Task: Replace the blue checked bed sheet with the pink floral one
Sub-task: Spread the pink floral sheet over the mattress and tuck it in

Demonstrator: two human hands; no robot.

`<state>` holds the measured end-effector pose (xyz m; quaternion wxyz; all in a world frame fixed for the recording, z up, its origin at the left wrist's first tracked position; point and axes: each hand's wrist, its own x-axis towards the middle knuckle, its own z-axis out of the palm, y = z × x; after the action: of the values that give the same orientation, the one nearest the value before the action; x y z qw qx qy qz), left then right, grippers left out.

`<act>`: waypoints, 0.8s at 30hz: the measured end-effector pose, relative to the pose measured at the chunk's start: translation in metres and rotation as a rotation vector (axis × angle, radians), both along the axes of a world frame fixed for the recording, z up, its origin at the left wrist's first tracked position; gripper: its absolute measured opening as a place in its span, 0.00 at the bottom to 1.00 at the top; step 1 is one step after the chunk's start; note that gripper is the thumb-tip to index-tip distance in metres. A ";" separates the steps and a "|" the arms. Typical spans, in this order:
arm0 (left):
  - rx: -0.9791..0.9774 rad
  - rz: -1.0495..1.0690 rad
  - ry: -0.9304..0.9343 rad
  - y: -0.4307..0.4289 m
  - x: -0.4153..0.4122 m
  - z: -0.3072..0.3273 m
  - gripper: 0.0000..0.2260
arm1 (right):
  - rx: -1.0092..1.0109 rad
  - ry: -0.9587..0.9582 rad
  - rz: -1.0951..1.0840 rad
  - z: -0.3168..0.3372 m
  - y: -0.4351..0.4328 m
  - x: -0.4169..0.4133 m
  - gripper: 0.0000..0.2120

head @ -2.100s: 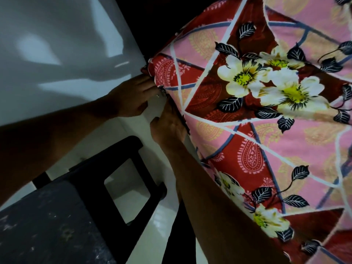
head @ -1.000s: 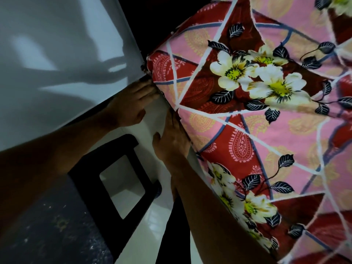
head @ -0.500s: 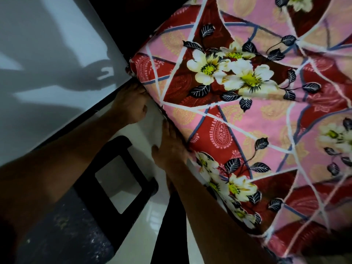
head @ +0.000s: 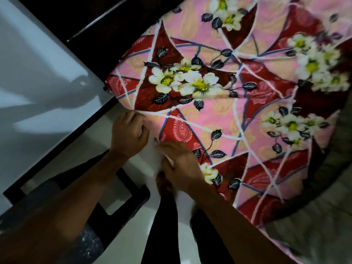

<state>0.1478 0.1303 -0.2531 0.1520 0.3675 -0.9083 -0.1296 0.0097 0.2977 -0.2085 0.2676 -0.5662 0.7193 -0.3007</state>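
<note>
Nearest: dark-trousered legs [head: 162, 225] straight below both hands, standing on white glossy floor [head: 129, 244]. Black plastic stool with rectangular cut-out [head: 139, 195] sits below and left of the hands, under the left forearm, near the bed but apart from it.

Left hand [head: 129, 134]: knuckles bent, fingers curled onto the hanging edge of the pink floral bed sheet [head: 219, 115]. Fingertips are hidden in the cloth; it reads as a grip. Right hand [head: 179, 162]: just beside the left, lower right of it, fingertips on the same edge and pointing toward the left hand. Pinching or only pushing, cannot tell; it is blurred.

Key relation: the sheet lies up and right of both hands, spread over the bed. The edge being worked runs diagonally, from lower right past the right hand, through the left hand, and up-left to the covered corner [head: 114, 82]. The left hand is nearer that corner.

Judgement: the step in hand is tucking the side edge. The next move likely pushes cloth inward, away from the body, along that line. The sheet top beyond the hands looks mostly flat. Blue checked bed sheet not in view, so probably a late stage.

Farther: grey quilted blanket [head: 323, 225] well right of the right hand, lying over the sheet's lower-right part. Pale glossy panel [head: 38, 82] up-left of the left hand. Dark bed frame [head: 95, 25] beyond the corner.
</note>
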 end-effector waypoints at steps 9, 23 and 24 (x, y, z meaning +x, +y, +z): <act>0.089 -0.245 -0.246 0.041 -0.128 0.028 0.27 | 0.227 0.281 -0.285 0.000 0.037 -0.124 0.23; 0.698 -0.040 -0.087 0.138 -0.229 0.102 0.06 | 0.081 -0.012 -0.316 0.101 0.145 -0.224 0.18; 0.762 -0.064 -0.070 0.146 -0.244 0.109 0.06 | 0.037 0.027 -0.361 0.112 0.152 -0.239 0.18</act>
<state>-0.0958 0.2767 -0.1438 -0.0307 0.3735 -0.8108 -0.4497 -0.2291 0.4502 -0.0967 0.2100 -0.4270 0.8182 -0.3228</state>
